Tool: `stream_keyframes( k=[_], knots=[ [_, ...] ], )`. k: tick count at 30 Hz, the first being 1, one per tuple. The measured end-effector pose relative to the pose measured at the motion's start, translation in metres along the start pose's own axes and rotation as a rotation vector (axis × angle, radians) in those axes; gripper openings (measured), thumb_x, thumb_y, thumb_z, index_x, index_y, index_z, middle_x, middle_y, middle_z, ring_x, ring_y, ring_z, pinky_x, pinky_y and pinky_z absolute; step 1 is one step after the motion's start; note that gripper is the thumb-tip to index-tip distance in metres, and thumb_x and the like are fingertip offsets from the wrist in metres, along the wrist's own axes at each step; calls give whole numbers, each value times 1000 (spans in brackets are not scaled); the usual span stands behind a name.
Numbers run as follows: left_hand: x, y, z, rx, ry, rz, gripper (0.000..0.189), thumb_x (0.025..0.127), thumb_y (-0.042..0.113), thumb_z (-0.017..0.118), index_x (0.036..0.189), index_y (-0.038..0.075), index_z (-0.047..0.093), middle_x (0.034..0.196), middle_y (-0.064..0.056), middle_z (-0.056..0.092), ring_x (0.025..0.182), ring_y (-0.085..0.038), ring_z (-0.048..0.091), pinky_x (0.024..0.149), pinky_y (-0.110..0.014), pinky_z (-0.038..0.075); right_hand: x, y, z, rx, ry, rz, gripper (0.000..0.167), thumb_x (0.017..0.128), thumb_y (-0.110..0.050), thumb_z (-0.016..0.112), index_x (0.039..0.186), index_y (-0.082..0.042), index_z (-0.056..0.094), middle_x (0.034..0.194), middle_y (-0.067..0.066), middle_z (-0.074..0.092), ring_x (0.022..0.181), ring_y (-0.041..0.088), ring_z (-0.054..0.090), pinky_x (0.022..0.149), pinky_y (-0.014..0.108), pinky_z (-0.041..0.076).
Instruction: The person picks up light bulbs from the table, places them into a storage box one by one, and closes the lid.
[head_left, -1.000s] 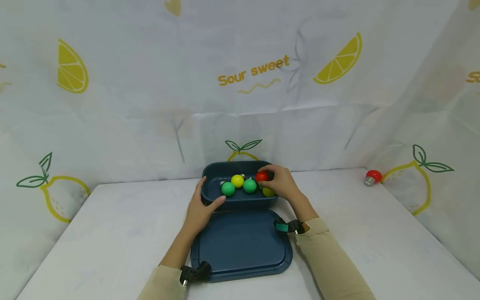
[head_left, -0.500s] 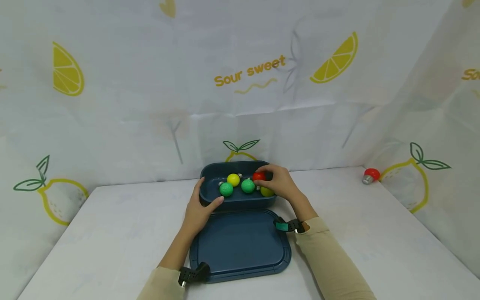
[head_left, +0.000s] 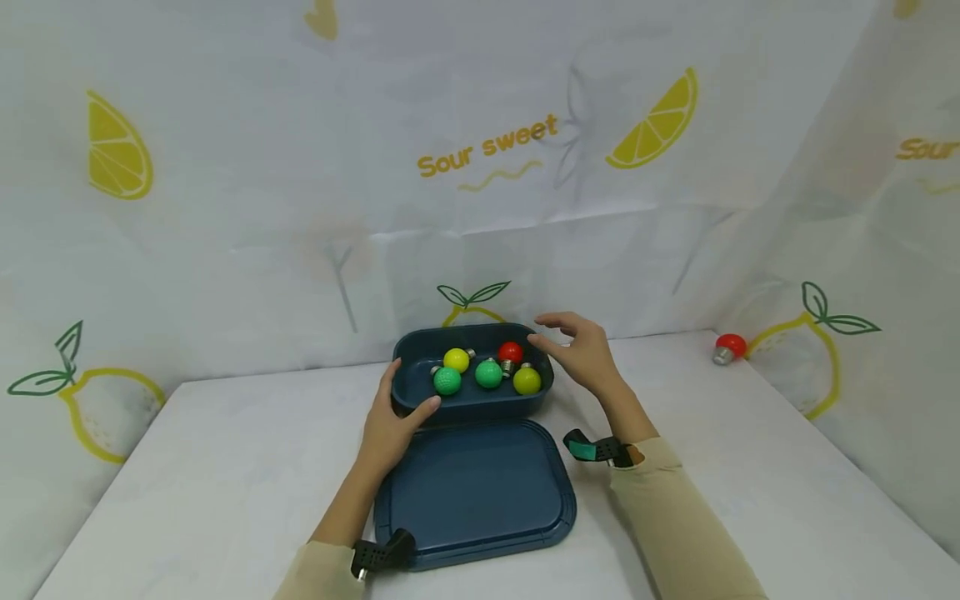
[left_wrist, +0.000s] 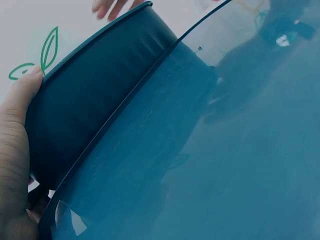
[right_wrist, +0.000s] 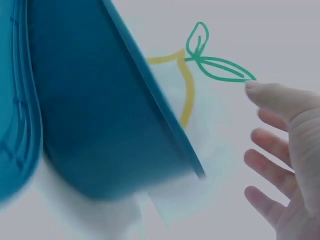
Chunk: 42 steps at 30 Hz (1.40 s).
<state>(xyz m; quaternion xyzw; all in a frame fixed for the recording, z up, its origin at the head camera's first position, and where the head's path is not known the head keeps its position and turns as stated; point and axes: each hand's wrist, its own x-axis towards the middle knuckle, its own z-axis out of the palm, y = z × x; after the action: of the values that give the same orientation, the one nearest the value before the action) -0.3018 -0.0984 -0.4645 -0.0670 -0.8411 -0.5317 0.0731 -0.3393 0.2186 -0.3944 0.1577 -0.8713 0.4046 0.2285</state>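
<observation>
A dark blue box (head_left: 480, 407) holds several small coloured light bulbs with metal screw bases. Inside are a yellow bulb (head_left: 456, 359), two green bulbs, a red bulb (head_left: 511, 352) and a yellow-green bulb (head_left: 527, 381). My left hand (head_left: 388, 429) holds the box at its front left corner, thumb on the front rim and fingers along the left side. To the right of the box, my right hand (head_left: 581, 350) hovers apart from the rim with nothing in it; in the right wrist view its fingers (right_wrist: 272, 142) are spread.
In front of the box lies a flat dark blue lid (head_left: 480, 492). Another red bulb (head_left: 729, 348) lies on the white table (head_left: 247, 467) at the back right. A white cloth with lemon prints hangs behind and at the side.
My right hand has let go of the red bulb inside the box and moved right, off the box. My left hand keeps its place at the corner. The head view has shifted slightly.
</observation>
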Motion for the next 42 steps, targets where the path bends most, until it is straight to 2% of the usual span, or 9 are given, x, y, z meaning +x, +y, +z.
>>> stream_keyframes(
  k=[8, 16, 23, 27, 30, 36, 42],
  knots=[
    [-1, 0, -2, -10, -17, -16, 94, 88, 52, 73, 162, 30, 18, 169, -8, 23, 155, -34, 28, 122, -62, 26, -5, 24, -37, -101, 114, -15, 43, 88, -19, 79, 126, -2, 68, 129, 21, 67, 119, 39, 62, 102, 59, 50],
    [0, 1, -4, 8, -30, -25, 94, 89, 53, 71, 162, 31, 17, 170, -9, 21, 155, -36, 26, 122, -64, 25, -15, 59, -85, -237, 182, 116, 56, 90, -21, 77, 137, 3, 58, 139, 27, 59, 125, 44, 56, 103, 62, 48],
    [1, 0, -3, 13, -36, -32, 94, 89, 53, 71, 162, 32, 16, 170, -9, 20, 155, -37, 26, 121, -64, 26, -24, 94, -127, -338, 173, 302, 65, 93, -30, 73, 144, 3, 50, 146, 31, 50, 133, 49, 47, 107, 65, 42],
    [1, -1, -3, 13, -38, -33, 94, 89, 53, 71, 162, 33, 16, 170, -9, 20, 155, -36, 26, 121, -64, 25, -32, 117, -144, -358, 176, 359, 69, 93, -34, 73, 145, 4, 48, 148, 32, 48, 136, 51, 43, 110, 65, 37],
    [1, -3, -5, 19, -37, -34, 94, 89, 52, 71, 162, 32, 15, 170, -8, 19, 155, -36, 26, 121, -64, 25, -36, 130, -151, -368, 158, 382, 70, 93, -36, 72, 145, 4, 47, 149, 33, 45, 137, 52, 41, 112, 65, 35],
    [1, -4, -3, 17, -36, -32, 95, 89, 53, 72, 162, 32, 15, 170, -9, 19, 155, -37, 25, 121, -65, 25, -45, 157, -165, -390, 102, 442, 76, 94, -42, 71, 148, 4, 43, 149, 36, 41, 132, 52, 39, 107, 68, 39],
    [2, -1, -2, 15, -32, -31, 95, 88, 52, 72, 162, 32, 16, 170, -9, 20, 155, -37, 25, 121, -65, 25, -49, 166, -168, -364, 94, 506, 80, 93, -40, 71, 151, 4, 38, 151, 37, 37, 132, 53, 37, 107, 68, 41]
  ],
)
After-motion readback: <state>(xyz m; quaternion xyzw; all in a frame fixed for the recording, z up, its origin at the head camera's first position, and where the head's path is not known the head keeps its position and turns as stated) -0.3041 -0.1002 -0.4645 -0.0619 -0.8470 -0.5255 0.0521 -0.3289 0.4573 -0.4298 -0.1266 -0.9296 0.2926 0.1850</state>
